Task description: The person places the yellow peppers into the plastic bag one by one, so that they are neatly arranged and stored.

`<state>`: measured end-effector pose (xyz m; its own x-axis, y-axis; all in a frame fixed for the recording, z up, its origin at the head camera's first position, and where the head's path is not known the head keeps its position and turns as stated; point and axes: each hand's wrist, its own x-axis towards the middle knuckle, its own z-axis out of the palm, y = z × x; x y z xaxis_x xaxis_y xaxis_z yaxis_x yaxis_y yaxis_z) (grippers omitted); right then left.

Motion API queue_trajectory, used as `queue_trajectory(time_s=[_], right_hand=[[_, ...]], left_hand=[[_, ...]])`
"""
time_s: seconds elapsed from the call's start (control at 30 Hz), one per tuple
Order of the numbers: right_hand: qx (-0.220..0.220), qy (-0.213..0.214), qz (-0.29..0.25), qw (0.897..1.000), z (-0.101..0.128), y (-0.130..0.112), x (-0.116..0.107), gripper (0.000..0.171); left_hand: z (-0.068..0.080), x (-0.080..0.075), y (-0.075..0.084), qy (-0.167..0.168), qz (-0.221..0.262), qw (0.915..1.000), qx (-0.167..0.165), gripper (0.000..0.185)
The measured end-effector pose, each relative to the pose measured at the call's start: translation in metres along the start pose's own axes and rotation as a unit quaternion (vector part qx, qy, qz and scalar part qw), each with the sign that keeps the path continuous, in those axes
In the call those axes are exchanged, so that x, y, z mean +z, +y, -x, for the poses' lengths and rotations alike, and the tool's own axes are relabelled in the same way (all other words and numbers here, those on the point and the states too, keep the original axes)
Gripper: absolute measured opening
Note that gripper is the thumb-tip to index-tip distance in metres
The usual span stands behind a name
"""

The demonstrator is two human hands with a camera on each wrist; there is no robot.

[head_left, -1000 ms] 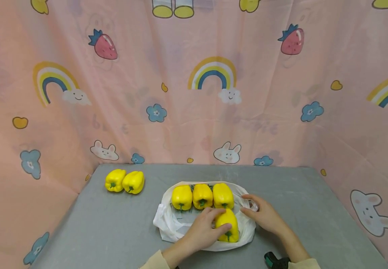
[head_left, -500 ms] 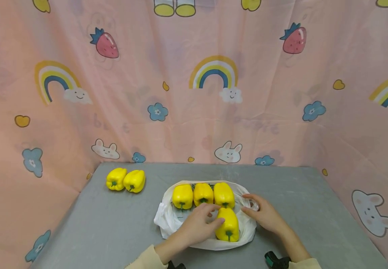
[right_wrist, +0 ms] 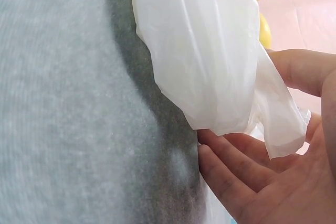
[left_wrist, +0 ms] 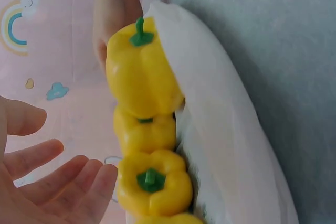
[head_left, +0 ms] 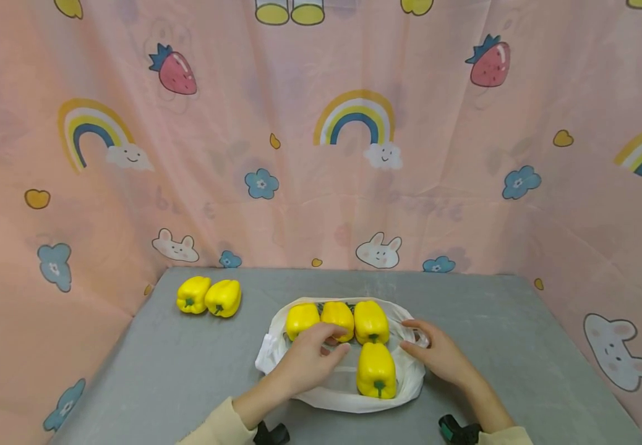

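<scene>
My left hand [head_left: 304, 361] hovers with relaxed fingers, holding nothing, just above the row of three peppers [head_left: 338, 320] in the white plastic bag [head_left: 329, 395]; my right hand [head_left: 438, 355] lies with straight fingers against the bag's thin edge, which drapes over them. A fourth pepper [head_left: 376, 369] sits between my hands, two more peppers [head_left: 208, 296] well off to the left on the grey table [head_left: 176, 371]. A careless nudge could roll a pepper out, since the film looks slack and slippery.
</scene>
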<state>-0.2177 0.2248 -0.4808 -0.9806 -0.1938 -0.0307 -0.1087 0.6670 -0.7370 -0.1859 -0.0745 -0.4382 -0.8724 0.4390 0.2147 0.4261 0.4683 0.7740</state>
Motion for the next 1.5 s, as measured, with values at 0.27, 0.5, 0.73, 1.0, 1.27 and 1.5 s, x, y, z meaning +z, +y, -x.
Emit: queue_trajectory(time_s=[0.27, 0.5, 0.73, 1.0, 1.27, 1.5], right_hand=[[0.001, -0.002, -0.001, 1.000, 0.000, 0.000, 0.001, 0.057], [0.002, -0.007, -0.003, 1.000, -0.002, 0.003, 0.001, 0.058], [-0.002, -0.005, 0.000, 1.000, -0.001, 0.003, 0.001, 0.058], [-0.004, -0.003, 0.000, 1.000, -0.001, 0.003, 0.000, 0.058], [0.010, -0.002, 0.006, 1.000, -0.001, 0.001, 0.000, 0.058], [0.010, -0.003, 0.008, 1.000, -0.001, 0.000, 0.000, 0.057]], left_hand=[[0.005, -0.021, -0.005, 0.034, -0.016, 0.9990, 0.023, 0.030], [0.006, -0.042, -0.013, 0.084, -0.033, 0.9948, 0.047, 0.024], [0.006, -0.065, -0.028, 0.140, -0.048, 0.9870, 0.063, 0.020], [0.006, -0.089, -0.044, 0.200, -0.077, 0.9750, 0.057, 0.019], [0.008, -0.108, -0.060, 0.223, -0.097, 0.9690, 0.044, 0.020], [0.010, -0.123, -0.070, 0.228, -0.100, 0.9681, 0.031, 0.023]])
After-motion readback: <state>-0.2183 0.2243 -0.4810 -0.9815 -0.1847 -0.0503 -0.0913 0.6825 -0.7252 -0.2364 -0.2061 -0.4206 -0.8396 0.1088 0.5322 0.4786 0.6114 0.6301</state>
